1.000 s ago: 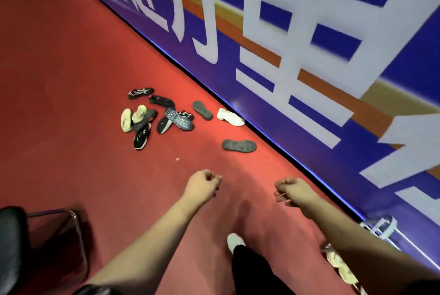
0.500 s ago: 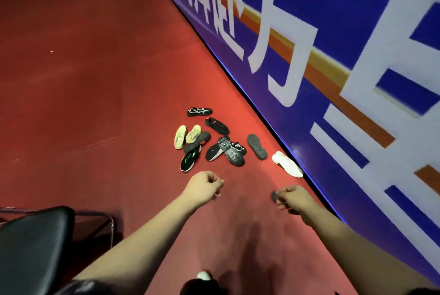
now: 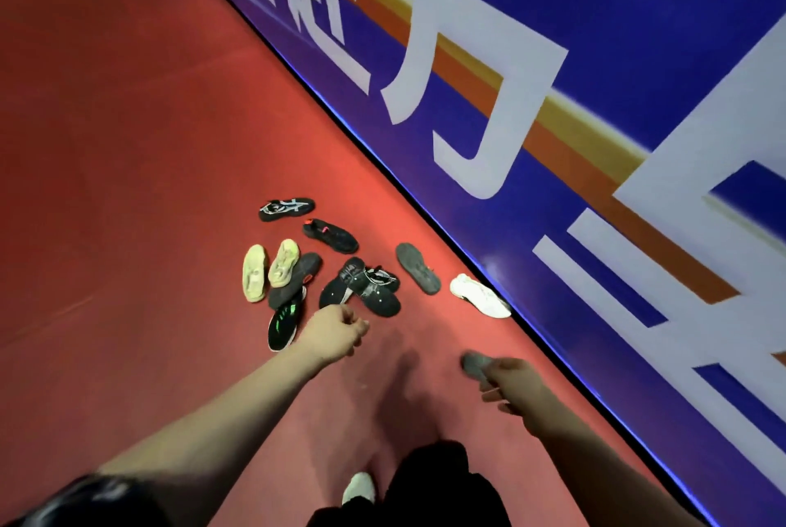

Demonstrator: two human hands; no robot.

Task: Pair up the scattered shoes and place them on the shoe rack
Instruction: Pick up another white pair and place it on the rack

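Observation:
Several loose shoes lie in a heap on the red floor: two pale yellow shoes (image 3: 255,273), a black shoe with green stripes (image 3: 284,324), black sneakers (image 3: 331,235) and a dark slipper (image 3: 418,269). A white shoe (image 3: 479,295) lies by the wall. My left hand (image 3: 336,333) is curled and holds nothing, just short of the heap. My right hand (image 3: 512,382), fingers curled, is in front of a grey slipper (image 3: 473,363) and hides most of it. No grip on the slipper shows. No shoe rack is in view.
A blue banner wall (image 3: 595,186) with white characters runs diagonally along the right. My white shoe (image 3: 359,488) and dark trouser leg show at the bottom. Red floor stretches to the left.
I have moved closer to the shoe heap, and the black chair has left the view. My right hand now covers the grey slipper that lay in the open before.

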